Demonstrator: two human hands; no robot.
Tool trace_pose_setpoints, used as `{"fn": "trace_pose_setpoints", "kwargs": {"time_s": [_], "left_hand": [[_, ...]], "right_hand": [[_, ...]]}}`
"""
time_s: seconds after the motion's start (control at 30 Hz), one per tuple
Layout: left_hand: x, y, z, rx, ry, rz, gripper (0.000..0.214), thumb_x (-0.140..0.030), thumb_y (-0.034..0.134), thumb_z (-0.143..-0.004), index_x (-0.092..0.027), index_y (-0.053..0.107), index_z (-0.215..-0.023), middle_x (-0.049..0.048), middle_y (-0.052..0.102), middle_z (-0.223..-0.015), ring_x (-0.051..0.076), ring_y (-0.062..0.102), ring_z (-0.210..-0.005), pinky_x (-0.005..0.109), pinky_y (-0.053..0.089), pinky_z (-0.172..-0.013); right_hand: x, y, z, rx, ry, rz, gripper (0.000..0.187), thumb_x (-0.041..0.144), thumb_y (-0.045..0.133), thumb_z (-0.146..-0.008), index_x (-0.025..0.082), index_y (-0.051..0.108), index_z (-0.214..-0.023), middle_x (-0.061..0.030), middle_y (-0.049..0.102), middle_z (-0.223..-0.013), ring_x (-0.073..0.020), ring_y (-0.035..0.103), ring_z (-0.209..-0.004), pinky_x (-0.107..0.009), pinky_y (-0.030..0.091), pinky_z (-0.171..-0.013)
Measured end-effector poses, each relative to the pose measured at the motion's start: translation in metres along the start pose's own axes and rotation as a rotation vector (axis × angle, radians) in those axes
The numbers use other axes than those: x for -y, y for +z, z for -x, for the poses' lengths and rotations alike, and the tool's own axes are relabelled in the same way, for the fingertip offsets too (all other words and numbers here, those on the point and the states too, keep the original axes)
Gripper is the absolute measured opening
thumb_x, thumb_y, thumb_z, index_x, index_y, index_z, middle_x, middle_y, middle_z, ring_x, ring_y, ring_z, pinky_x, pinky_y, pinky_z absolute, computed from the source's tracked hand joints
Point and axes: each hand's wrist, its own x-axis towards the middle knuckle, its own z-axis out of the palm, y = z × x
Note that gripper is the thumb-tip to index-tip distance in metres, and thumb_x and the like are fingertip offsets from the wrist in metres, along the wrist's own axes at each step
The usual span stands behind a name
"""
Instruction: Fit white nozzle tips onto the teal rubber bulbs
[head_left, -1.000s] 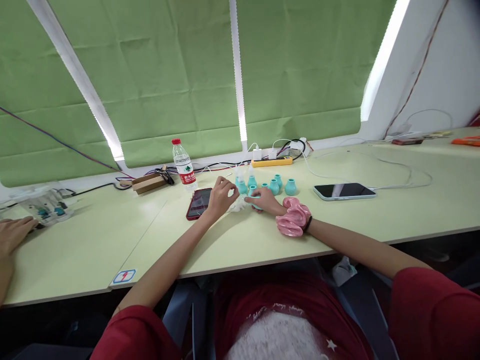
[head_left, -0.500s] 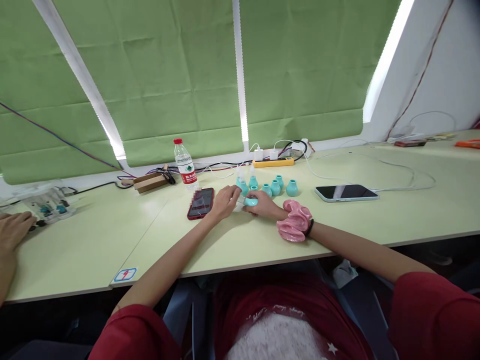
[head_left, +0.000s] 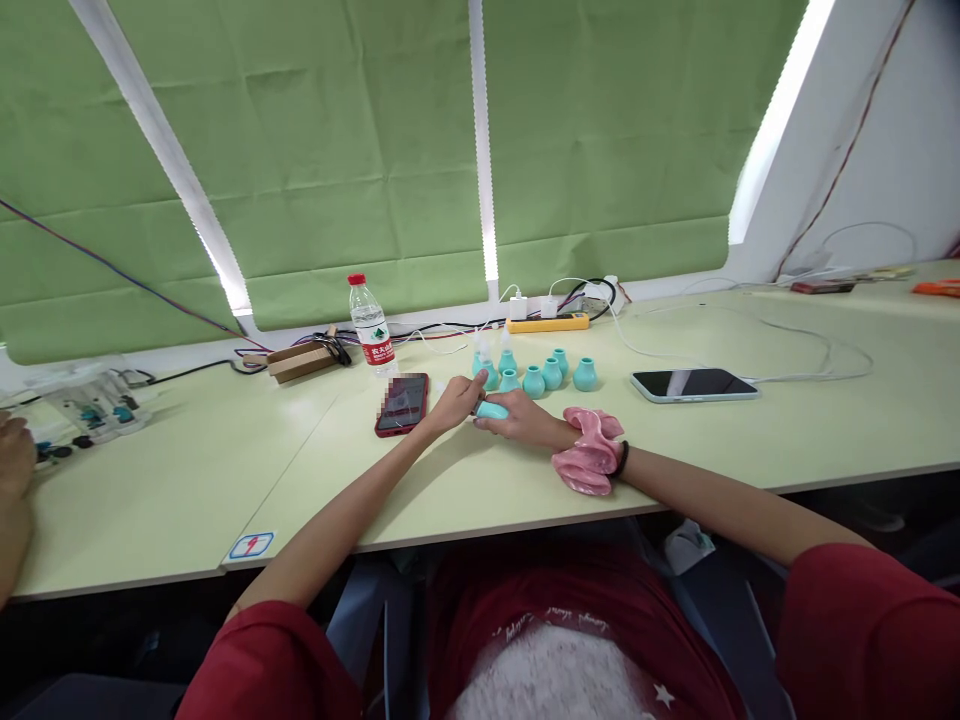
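My right hand (head_left: pixel 519 420) is wrapped round a teal squeeze bulb (head_left: pixel 492 410) that lies on its side, just above the table. Against the bulb's left end my left hand (head_left: pixel 457 402) is closed, with its thumb up; whatever its fingers pinch there is hidden. Right behind the hands several more teal bulbs stand on the table, among them an open-necked bulb (head_left: pixel 533 381) and one farther right (head_left: pixel 585 375). A few at the back left, including one bulb (head_left: pixel 508 360), carry clear pointed tips.
A red-cased phone (head_left: pixel 402 405) lies left of my hands, a water bottle (head_left: pixel 372 328) behind it. To the right is a charging phone (head_left: pixel 695 385) with its cable. A yellow power strip (head_left: pixel 547 323) and a cardboard box (head_left: pixel 306 358) line the back. Another person's hand (head_left: pixel 15 455) is far left.
The whitish clear piece between my hands is no longer visible, and the bulb has tilted and shifted slightly left. The other person's hand has drawn back left.
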Motion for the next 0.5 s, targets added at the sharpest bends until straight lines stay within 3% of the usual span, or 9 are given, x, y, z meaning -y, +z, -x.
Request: {"fn": "trace_pose_setpoints", "kwargs": {"time_s": [0.1,0.23,0.37,0.5], "left_hand": [[-0.002,-0.001,-0.002,0.008,-0.026,0.078,0.057,-0.062,0.028,-0.073,-0.015,0.034,-0.04,-0.0033,0.03,-0.037,0.005,0.028,-0.037,0.021,0.024,-0.039],[0.002,-0.008,-0.004,-0.044,-0.053,0.006,0.06,-0.059,0.015,-0.078,-0.016,0.035,-0.041,-0.0019,0.032,-0.037,0.006,0.029,-0.036,0.022,0.026,-0.041],[0.016,-0.014,-0.006,-0.242,0.052,-0.523,0.056,-0.051,0.016,-0.083,-0.016,0.04,-0.046,0.0029,0.042,-0.047,0.012,0.043,-0.05,0.025,0.031,-0.051],[0.03,-0.006,-0.002,-0.171,0.09,-0.935,0.039,-0.043,0.024,-0.084,-0.017,0.052,-0.073,0.0075,0.052,-0.071,0.02,0.048,-0.071,0.026,0.033,-0.054]], "right_hand": [[-0.001,0.001,0.001,-0.061,-0.074,0.115,0.019,0.033,0.045,-0.075,0.016,0.054,-0.075,0.0011,0.053,-0.061,-0.0102,0.044,-0.055,-0.022,0.034,-0.056],[-0.007,0.001,0.002,-0.077,-0.187,0.276,0.018,0.033,0.045,-0.076,0.017,0.053,-0.08,-0.0022,0.054,-0.067,-0.0132,0.047,-0.059,-0.024,0.033,-0.058],[-0.011,-0.003,0.0,-0.232,-0.092,0.284,0.021,0.038,0.046,-0.074,0.017,0.05,-0.073,-0.0005,0.05,-0.061,-0.0126,0.044,-0.057,-0.024,0.032,-0.057],[-0.014,-0.006,-0.003,-0.309,0.014,0.209,0.024,0.042,0.047,-0.073,0.018,0.046,-0.067,0.0026,0.043,-0.055,-0.0103,0.039,-0.052,-0.023,0.032,-0.055]]}}
